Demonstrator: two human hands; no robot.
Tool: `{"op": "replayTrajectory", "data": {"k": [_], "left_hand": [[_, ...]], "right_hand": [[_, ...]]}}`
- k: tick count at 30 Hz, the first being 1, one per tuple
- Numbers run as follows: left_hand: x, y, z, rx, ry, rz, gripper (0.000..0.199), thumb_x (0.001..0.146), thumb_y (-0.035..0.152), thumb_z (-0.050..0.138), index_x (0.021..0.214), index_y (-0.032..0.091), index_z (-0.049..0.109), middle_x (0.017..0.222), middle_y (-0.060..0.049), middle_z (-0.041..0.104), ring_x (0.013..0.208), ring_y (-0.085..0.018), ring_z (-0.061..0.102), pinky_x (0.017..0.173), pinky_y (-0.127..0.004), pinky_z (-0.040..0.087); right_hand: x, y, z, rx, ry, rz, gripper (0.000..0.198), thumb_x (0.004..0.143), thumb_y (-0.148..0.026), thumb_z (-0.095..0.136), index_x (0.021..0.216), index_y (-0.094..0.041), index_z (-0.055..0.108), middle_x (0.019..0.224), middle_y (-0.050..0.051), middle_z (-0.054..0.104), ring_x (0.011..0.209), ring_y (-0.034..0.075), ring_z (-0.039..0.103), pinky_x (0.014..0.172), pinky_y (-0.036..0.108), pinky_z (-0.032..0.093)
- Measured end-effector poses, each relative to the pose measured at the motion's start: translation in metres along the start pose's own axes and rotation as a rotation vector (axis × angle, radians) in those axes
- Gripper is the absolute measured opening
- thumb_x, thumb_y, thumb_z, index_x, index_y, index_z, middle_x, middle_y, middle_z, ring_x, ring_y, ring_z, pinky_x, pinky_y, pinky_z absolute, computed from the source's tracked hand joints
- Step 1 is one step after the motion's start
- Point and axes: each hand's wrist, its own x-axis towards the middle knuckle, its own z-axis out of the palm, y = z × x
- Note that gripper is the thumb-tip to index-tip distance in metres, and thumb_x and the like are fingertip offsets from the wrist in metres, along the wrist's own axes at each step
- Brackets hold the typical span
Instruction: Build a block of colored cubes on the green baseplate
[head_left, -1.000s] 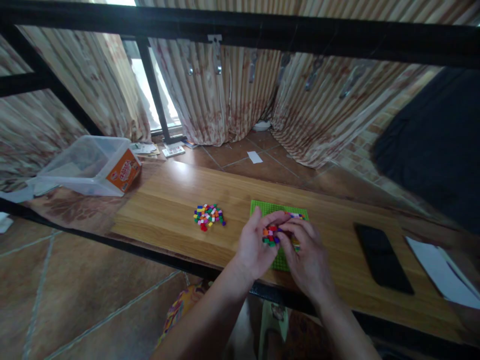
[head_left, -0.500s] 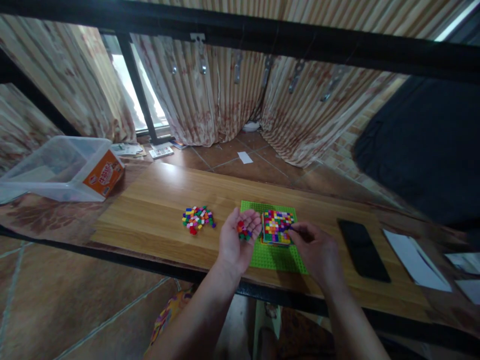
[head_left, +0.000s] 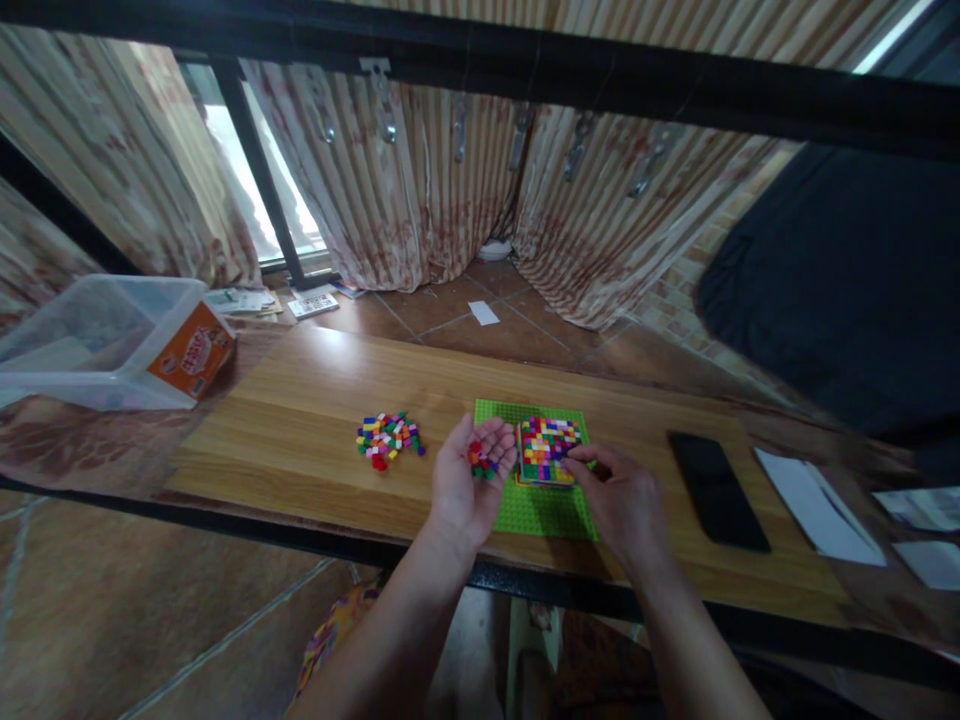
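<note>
My left hand (head_left: 459, 485) is cupped palm up, with several small coloured building bricks (head_left: 481, 460) lying in it. Just to its right, a multicoloured block of building bricks (head_left: 546, 447) stands on a green baseplate (head_left: 536, 518). Thumb and fingers of my right hand (head_left: 621, 497) pinch together at the right side of that block, on what looks like a small dark blue brick (head_left: 562, 454). The fingertips partly cover this brick, so I cannot tell whether it is pressed in.
A pile of loose bricks (head_left: 388, 437) lies left on the wooden board (head_left: 285, 430). Right of the baseplate are a black phone (head_left: 718, 490) and white paper (head_left: 817, 505). A clear plastic bin (head_left: 105, 350) with an orange label stands at the far left.
The whole view has shifted slightly, so everything sits a little further left. Both hands keep nearly the same pose; my right fingers stay at the block's right side.
</note>
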Motion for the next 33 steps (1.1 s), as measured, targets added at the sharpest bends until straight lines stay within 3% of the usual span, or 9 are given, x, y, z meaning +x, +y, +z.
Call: {"op": "replayTrajectory", "data": {"k": [9, 33], "left_hand": [[-0.002, 0.001, 0.001, 0.020, 0.017, 0.001, 0.028, 0.086, 0.032, 0.054, 0.075, 0.010, 0.068, 0.074, -0.009, 0.067, 0.069, -0.013, 0.063, 0.071, -0.026, 0.053], [0.001, 0.000, 0.000, 0.009, 0.011, -0.015, 0.027, 0.087, 0.029, 0.054, 0.074, 0.010, 0.067, 0.072, -0.008, 0.067, 0.067, -0.011, 0.062, 0.067, -0.022, 0.051]], "right_hand": [[-0.004, 0.007, -0.001, -0.031, 0.019, -0.004, 0.029, 0.081, -0.045, 0.057, 0.085, -0.020, 0.071, 0.081, 0.008, 0.073, 0.068, 0.022, 0.065, 0.066, 0.036, 0.049], [-0.006, 0.000, 0.005, 0.052, 0.021, -0.020, 0.029, 0.084, -0.041, 0.055, 0.084, -0.019, 0.073, 0.087, 0.008, 0.073, 0.078, 0.023, 0.066, 0.073, 0.035, 0.049]]}}
